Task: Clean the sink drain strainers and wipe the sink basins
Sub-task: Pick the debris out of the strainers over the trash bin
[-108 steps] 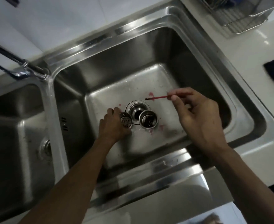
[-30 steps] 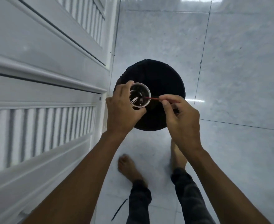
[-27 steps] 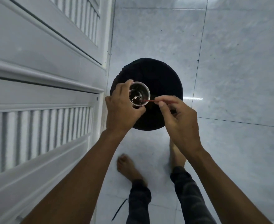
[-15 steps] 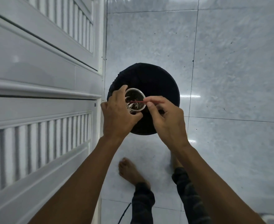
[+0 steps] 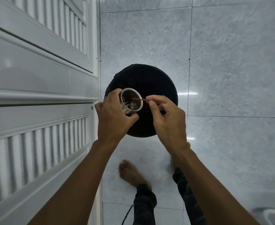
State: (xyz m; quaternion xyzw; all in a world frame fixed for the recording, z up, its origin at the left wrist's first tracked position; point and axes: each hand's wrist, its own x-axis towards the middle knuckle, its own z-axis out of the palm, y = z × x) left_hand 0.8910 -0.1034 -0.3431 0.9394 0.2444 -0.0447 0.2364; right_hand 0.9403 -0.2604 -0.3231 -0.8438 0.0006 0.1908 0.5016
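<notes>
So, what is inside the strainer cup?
Dark debris lies inside the strainer cup, and the red stick reaches in. Debris hides part of the bottom; the left hand covers the outside.

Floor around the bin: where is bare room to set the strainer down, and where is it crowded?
Bare floor: right of the bin and beyond it. Crowded: the strip between bin and door, the foot below it, and above it the left hand holding the strainer and right hand pinching the stick.

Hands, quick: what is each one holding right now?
Left hand: closed around the drain strainer.
Right hand: pinching the red stick, tip inside the strainer.
</notes>
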